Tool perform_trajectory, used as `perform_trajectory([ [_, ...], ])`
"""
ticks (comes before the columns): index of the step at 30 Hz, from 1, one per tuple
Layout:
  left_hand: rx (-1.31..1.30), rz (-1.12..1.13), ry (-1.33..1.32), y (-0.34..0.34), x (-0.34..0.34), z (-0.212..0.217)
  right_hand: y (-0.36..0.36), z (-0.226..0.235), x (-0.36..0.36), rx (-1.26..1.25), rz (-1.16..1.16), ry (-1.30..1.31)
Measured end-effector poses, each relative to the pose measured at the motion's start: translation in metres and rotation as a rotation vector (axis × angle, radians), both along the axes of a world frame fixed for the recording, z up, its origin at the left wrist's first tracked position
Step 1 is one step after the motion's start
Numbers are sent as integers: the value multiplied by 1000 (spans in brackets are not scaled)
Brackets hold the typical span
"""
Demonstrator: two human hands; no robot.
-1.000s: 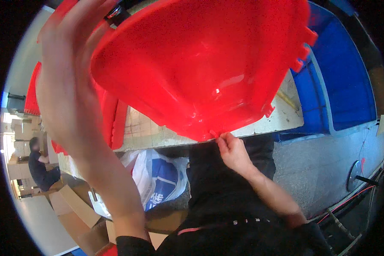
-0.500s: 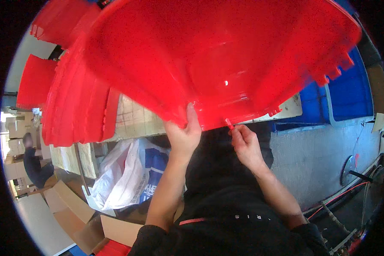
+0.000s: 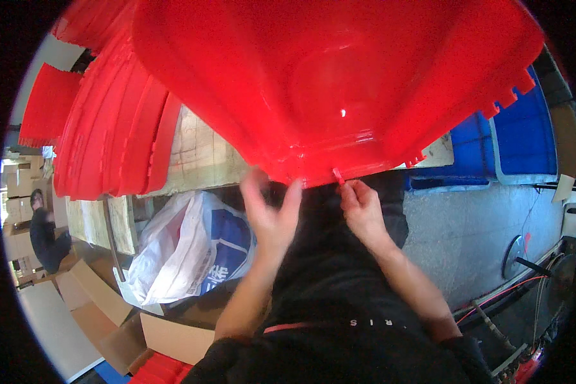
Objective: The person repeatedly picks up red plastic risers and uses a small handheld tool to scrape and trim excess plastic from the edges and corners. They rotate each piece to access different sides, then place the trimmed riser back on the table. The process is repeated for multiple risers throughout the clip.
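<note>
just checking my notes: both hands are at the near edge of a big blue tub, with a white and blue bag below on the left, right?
Not quite: the tub that both hands reach is red, not blue, as the head view shows. The blue tubs stand apart at the right. The left hand and right hand are at the red tub's near edge, and the white and blue bag lies below on the left.

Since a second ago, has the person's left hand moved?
Yes. The left hand has dropped from the big red plastic tub's upper side to its lower rim, beside the right hand.
</note>
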State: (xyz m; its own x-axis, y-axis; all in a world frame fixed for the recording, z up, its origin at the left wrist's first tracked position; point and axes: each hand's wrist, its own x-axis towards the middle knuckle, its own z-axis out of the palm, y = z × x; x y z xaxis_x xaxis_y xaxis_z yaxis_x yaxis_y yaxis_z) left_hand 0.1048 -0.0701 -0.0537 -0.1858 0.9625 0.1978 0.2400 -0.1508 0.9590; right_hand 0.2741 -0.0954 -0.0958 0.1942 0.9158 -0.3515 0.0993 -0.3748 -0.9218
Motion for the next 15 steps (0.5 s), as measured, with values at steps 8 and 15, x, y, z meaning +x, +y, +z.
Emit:
perform_trajectory([
  [8, -758, -282, -961, -3, 68, -58, 1, -14, -3, -63, 25, -104],
  [15, -875, -188, -838, 3, 60, -50, -7, 47, 25, 42, 372, -329],
])
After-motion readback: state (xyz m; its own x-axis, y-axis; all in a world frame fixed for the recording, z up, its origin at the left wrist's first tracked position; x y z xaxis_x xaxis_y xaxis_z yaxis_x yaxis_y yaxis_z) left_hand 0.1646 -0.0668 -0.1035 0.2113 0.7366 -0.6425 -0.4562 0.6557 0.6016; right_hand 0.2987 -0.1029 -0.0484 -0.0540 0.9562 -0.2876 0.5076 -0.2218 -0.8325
